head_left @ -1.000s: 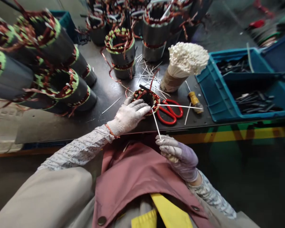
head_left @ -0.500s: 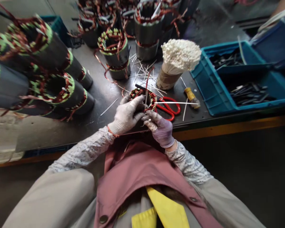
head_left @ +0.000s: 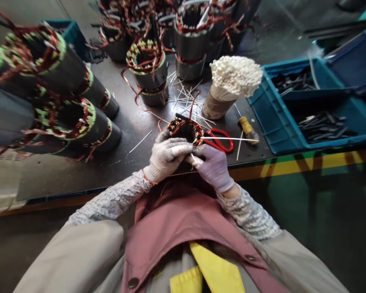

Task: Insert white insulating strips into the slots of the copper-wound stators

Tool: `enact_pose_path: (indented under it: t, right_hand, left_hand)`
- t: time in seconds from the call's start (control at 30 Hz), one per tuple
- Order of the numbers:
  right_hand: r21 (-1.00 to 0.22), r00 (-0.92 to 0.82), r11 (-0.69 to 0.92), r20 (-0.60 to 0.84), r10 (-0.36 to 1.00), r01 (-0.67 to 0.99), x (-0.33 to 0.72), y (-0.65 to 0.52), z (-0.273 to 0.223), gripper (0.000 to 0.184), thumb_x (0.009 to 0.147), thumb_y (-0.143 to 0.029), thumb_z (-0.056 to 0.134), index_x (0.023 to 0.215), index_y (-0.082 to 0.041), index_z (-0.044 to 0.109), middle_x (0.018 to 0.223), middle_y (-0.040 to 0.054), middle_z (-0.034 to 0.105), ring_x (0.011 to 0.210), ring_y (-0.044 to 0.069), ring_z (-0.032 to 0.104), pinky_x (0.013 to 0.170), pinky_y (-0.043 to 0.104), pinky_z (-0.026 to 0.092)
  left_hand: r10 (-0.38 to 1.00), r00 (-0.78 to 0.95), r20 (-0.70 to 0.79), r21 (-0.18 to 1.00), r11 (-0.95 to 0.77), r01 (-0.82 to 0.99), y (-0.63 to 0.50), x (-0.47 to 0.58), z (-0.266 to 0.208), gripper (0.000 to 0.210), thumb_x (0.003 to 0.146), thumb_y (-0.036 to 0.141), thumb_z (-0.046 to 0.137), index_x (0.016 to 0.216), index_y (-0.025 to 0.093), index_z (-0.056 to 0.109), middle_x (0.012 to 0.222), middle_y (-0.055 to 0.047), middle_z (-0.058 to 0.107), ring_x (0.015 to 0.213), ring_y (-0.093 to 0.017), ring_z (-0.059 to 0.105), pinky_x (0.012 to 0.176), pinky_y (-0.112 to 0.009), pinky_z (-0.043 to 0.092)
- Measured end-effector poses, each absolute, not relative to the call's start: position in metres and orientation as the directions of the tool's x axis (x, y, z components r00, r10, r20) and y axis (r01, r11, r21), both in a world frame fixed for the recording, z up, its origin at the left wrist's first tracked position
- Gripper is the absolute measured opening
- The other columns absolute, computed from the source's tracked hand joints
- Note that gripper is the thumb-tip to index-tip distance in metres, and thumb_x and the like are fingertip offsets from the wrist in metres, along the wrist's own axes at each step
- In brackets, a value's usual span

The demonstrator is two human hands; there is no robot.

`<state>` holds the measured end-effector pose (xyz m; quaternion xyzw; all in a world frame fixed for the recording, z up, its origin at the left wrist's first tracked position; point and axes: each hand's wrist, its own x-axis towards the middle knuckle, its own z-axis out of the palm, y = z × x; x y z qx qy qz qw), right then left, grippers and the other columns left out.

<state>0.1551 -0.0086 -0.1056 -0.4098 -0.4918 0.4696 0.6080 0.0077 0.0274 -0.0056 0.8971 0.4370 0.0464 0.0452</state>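
A wound stator with copper coils and green-yellow slot liners stands at the bench's front. My left hand, in a white glove, lies against its near left side with fingers closed. At the near rim my right hand, in a purple-tinted glove, pinches beside the left fingertips. What the fingertips hold is too small and covered to make out. A white tie strip sticks out rightward from the stator. Red-handled scissors lie at its right, partly hidden. A black sleeve and a red wire lead show at the far rim.
Stacked stators crowd the left; more stand behind. Loose white strips lie scattered near a bundle of white strips. A yellow-handled tool lies before a blue divided bin holding black pieces.
My left fingers have moved from over the stator's opening to its near rim, meeting my right fingertips. The view has shifted slightly. Another person's arm at upper right has left the view.
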Motion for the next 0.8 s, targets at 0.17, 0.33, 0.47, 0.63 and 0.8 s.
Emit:
enact_pose_path:
  t: [0.17, 0.33, 0.47, 0.63, 0.8]
  right_hand:
    - [-0.947, 0.052, 0.211, 0.204, 0.978, -0.242, 0.162, -0.02, -0.102, 0.011, 0.081, -0.026, 0.073, 0.071, -0.022, 0.069, 0.075, 0.0013, 0.07, 0.067, 0.015, 0.064, 0.066, 0.028, 0.053]
    - [-0.98, 0.027, 0.127, 0.124, 0.992, -0.152, 0.157, -0.013, -0.105, 0.021, 0.083, -0.038, 0.072, 0.071, -0.021, 0.07, 0.069, 0.0021, 0.07, 0.064, 0.017, 0.064, 0.063, 0.029, 0.051]
    - [-0.97, 0.037, 0.24, 0.242, 0.97, 0.034, 0.145, -0.001, -0.118, 0.027, 0.091, -0.043, 0.062, 0.083, -0.019, 0.072, 0.079, 0.0069, 0.073, 0.072, 0.019, 0.066, 0.067, 0.03, 0.05]
    - [-0.8, -0.063, 0.499, 0.51, 0.858, 0.333, 0.167, -0.009, -0.11, 0.026, 0.094, -0.033, 0.055, 0.075, -0.018, 0.066, 0.071, 0.0081, 0.069, 0.06, 0.016, 0.06, 0.053, 0.028, 0.039]
    - [-0.778, -0.038, 0.621, 0.62, 0.783, 0.097, 0.197, -0.026, -0.088, 0.022, 0.088, -0.028, 0.062, 0.068, -0.02, 0.067, 0.07, 0.0035, 0.073, 0.052, 0.012, 0.061, 0.044, 0.022, 0.045]
  left_hand:
    - [0.836, 0.544, -0.074, 0.109, -0.536, 0.837, 0.027, 0.012, -0.001, 0.022, 0.097, 0.033, 0.054, 0.096, 0.029, 0.075, 0.098, 0.0, 0.079, 0.099, -0.016, 0.073, 0.109, -0.043, 0.039]
    - [0.811, 0.583, -0.049, 0.089, -0.578, 0.811, 0.027, 0.01, -0.002, 0.022, 0.097, 0.03, 0.053, 0.098, 0.027, 0.075, 0.098, -0.001, 0.079, 0.101, -0.016, 0.073, 0.11, -0.043, 0.037]
    - [0.795, 0.603, -0.068, 0.105, -0.595, 0.797, 0.028, 0.009, -0.003, 0.023, 0.097, 0.028, 0.051, 0.098, 0.027, 0.074, 0.099, -0.001, 0.079, 0.102, -0.016, 0.072, 0.106, -0.041, 0.04]
    - [0.807, 0.575, -0.136, 0.125, -0.562, 0.818, 0.033, 0.013, 0.004, 0.019, 0.095, 0.03, 0.057, 0.1, 0.027, 0.075, 0.099, 0.0, 0.079, 0.098, -0.015, 0.073, 0.108, -0.04, 0.039]
    - [0.764, 0.598, -0.241, 0.09, -0.596, 0.798, 0.04, 0.015, 0.014, 0.024, 0.097, 0.028, 0.053, 0.111, 0.029, 0.072, 0.11, -0.001, 0.077, 0.1, -0.017, 0.071, 0.106, -0.041, 0.044]
